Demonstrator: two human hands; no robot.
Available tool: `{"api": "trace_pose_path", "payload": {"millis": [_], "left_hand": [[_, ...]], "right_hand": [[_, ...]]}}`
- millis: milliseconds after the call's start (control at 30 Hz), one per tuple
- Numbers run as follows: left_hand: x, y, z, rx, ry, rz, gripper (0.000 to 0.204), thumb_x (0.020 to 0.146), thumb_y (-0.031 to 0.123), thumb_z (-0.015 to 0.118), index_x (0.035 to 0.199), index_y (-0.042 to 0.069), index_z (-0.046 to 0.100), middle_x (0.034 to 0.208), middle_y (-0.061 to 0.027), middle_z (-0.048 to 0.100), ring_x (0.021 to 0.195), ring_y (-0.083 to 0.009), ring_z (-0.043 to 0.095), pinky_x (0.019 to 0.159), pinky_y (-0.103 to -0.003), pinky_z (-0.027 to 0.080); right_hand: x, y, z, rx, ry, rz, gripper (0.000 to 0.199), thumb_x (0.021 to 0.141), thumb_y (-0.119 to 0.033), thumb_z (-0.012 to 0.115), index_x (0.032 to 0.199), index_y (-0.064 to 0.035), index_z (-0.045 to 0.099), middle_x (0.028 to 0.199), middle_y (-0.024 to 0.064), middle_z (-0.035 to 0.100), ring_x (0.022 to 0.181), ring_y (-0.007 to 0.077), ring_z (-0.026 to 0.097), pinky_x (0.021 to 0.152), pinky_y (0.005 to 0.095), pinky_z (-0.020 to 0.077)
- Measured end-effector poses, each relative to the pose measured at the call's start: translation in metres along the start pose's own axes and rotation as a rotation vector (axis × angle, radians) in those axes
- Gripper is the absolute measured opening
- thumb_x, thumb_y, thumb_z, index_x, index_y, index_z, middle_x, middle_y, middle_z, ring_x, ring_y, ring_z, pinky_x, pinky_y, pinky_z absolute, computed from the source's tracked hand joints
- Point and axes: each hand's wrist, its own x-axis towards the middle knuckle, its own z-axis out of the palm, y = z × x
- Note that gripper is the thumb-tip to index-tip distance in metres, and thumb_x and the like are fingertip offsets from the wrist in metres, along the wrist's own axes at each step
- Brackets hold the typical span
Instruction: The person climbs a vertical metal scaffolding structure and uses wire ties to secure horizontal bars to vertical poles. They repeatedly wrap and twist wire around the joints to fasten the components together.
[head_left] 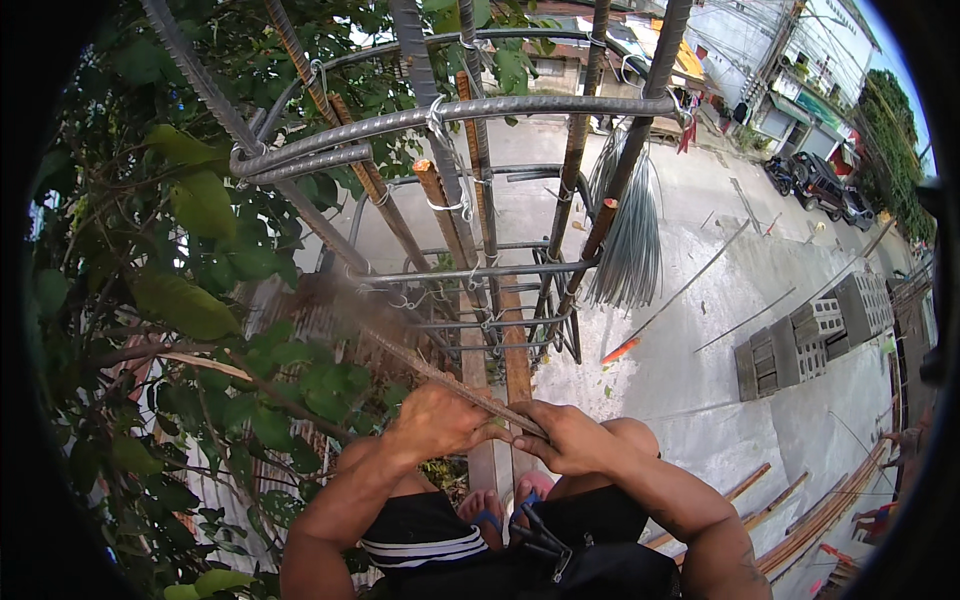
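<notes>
My left hand [440, 418] is closed around a thin brown ribbed length [405, 352], rope or bar, I cannot tell which. My right hand [568, 437] grips the same length near its right end, thumb toward my left hand. From my hands it slants up and left, and its far part is lost in a brown blur. Just beyond stands a cage of upright steel rebars [412, 60], tied with wire to bent stirrups [455, 112]. A bundle of grey tie wire [630, 230] hangs at the cage's right side.
My feet in blue-strapped slippers rest on narrow wooden planks [482, 465] high above a concrete pavement [690, 370]. Leafy branches [195, 290] crowd the left side. Below right are stacked hollow blocks [815, 335] and long wooden poles [830, 510]. Vehicles [815, 185] stand farther off.
</notes>
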Motion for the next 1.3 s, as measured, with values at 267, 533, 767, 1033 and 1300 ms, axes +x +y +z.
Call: {"api": "trace_pose_path", "payload": {"millis": [267,533,767,1033,1300], "left_hand": [[-0.007,-0.022,-0.008,-0.595,0.103,0.064,0.027,0.059,0.032,0.083,0.065,0.011,0.066,0.059,-0.0029,0.059,0.049,-0.0225,0.052,0.049,-0.033,0.039],[0.005,-0.023,0.027,-1.646,-0.036,-0.065,0.026,0.058,0.019,0.083,0.059,0.004,0.063,0.054,-0.0051,0.056,0.050,-0.0144,0.050,0.053,-0.030,0.038],[0.000,-0.023,-0.007,-1.239,0.038,-0.080,0.028,0.072,0.024,0.072,0.067,0.005,0.053,0.063,-0.0044,0.049,0.059,-0.0134,0.041,0.053,-0.030,0.031],[-0.024,-0.055,-0.035,-1.193,1.007,-0.369,0.034,0.091,0.032,0.055,0.080,0.000,0.059,0.072,-0.0053,0.050,0.065,-0.0131,0.046,0.054,-0.029,0.037],[-0.015,-0.011,-0.030,-0.941,0.130,-0.227,0.023,0.092,0.020,0.053,0.099,-0.001,0.060,0.078,-0.0101,0.060,0.065,-0.0197,0.054,0.063,-0.031,0.045]], "right_hand": [[0.004,-0.019,0.006,0.362,-0.313,0.075,0.035,0.093,-0.028,0.051,0.110,0.0018,0.048,0.083,0.0218,0.057,0.078,0.0390,0.058,0.069,0.0441,0.0447],[0.011,-0.026,0.016,0.547,-0.133,-0.209,0.034,0.095,-0.027,0.047,0.114,0.0016,0.047,0.089,0.0186,0.059,0.083,0.0357,0.059,0.074,0.0412,0.0457],[0.016,-0.016,0.008,0.296,0.085,-0.263,0.031,0.092,-0.022,0.050,0.112,0.0010,0.048,0.088,0.0199,0.057,0.081,0.0387,0.057,0.071,0.0417,0.0459],[0.003,0.003,0.006,0.450,0.389,-0.159,0.039,0.093,-0.040,0.049,0.099,-0.0019,0.052,0.077,0.0075,0.053,0.066,0.0160,0.051,0.059,0.0306,0.0420],[0.014,-0.010,0.013,0.380,0.430,-0.182,0.037,0.093,-0.036,0.050,0.102,-0.0002,0.055,0.082,0.0063,0.056,0.072,0.0126,0.052,0.065,0.0268,0.0429]]}}
